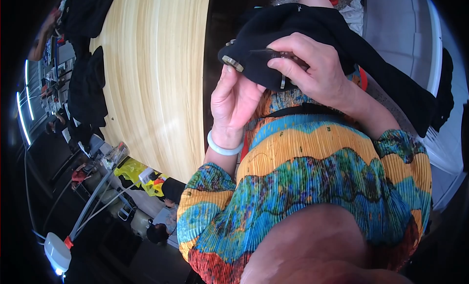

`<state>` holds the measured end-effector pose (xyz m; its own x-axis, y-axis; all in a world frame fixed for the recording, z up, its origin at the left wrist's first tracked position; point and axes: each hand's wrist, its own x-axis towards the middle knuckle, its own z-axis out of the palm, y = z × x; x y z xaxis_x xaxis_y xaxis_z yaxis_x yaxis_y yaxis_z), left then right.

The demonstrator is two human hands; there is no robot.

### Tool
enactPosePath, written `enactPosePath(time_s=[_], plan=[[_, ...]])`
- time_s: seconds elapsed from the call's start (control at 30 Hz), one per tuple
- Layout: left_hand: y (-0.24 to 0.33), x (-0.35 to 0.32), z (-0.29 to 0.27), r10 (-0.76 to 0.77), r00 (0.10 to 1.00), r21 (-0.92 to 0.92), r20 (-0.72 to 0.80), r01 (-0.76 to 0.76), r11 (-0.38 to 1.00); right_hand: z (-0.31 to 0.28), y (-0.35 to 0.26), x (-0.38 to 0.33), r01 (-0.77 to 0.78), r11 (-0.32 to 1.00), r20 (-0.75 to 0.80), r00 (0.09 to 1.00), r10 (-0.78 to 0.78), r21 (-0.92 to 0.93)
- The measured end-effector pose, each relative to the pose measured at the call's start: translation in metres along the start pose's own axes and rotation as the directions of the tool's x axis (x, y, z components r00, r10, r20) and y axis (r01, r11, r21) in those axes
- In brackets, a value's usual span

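I hold a black garment (298,27) in front of my chest, over my bright pleated top. My left hand (234,100) grips its lower edge from below, next to a round metal button (232,63). A pale bangle circles that wrist. My right hand (310,64) lies on top of the cloth, and its fingertips pinch a small dark metal tool (273,53) against the fabric. A long part of the garment trails off to the right over a grey seat.
A light wooden tabletop (156,74) stretches to the left, with dark garments (88,88) piled along its far edge. Beyond it are people, a yellow bag (132,169) and a white lamp (57,252).
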<state>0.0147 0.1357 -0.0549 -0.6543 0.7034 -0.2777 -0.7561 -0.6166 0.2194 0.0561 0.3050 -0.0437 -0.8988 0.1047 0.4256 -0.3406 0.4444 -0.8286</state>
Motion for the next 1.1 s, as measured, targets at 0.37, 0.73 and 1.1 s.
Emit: enactPosePath(time_s=[0.37, 0.73, 1.1], plan=[[-0.001, 0.001, 0.009, -0.044, 0.998, 0.087, -0.042, 0.048, 0.995, 0.0, -0.001, 0.01, -0.003, 0.992, 0.084, 0.996, -0.007, 0.128], [0.007, -0.001, 0.017, -0.086, 0.992, 0.031, -0.097, 0.09, 0.996, -0.009, 0.009, 0.038, 0.029, 0.999, -0.023, 0.999, -0.029, 0.031], [0.011, 0.006, 0.007, -0.15, 0.988, -0.063, -0.025, 0.148, 0.987, 0.0, 0.011, 0.034, -0.023, 0.999, 0.036, 0.999, 0.022, 0.038]])
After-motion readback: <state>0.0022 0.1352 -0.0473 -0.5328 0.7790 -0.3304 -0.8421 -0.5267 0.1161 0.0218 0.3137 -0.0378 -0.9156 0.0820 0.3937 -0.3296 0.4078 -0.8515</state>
